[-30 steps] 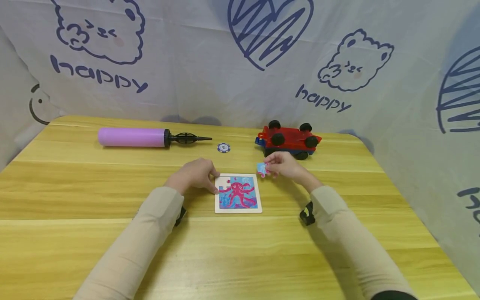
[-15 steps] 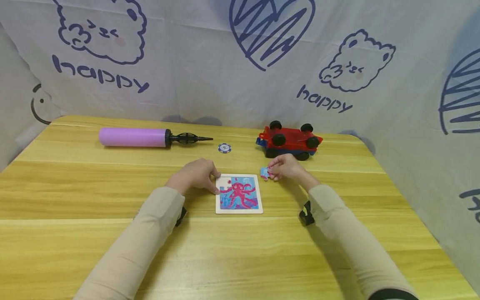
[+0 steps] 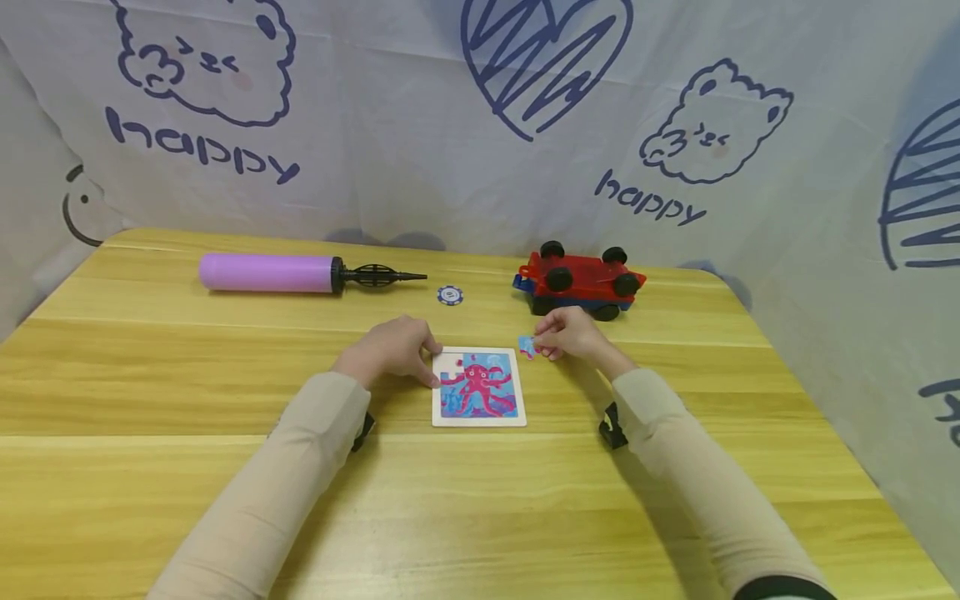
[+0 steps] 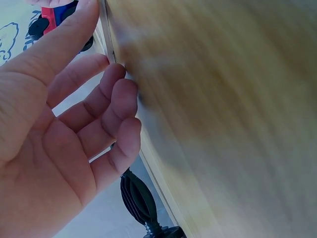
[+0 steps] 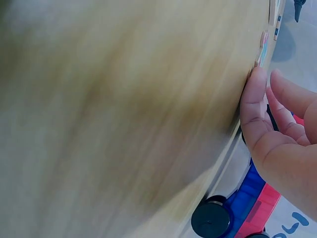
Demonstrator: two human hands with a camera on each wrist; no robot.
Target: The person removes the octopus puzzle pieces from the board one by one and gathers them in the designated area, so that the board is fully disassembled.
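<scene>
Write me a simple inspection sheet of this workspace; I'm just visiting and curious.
Surface: yellowish wood-grain table, light reflecting near the front.
Job's things: octopus puzzle in a white frame, gap at its top-left corner; loose piece to its right.
Clutter: purple pump, poker chip and red-and-blue wheeled toy behind the puzzle.
Hands: left hand touches the frame's left edge; right hand holds the loose piece by its edge.
Cables: nothing seen.
Surroundings: white cloth behind, with bears, hearts and "happy".
</scene>
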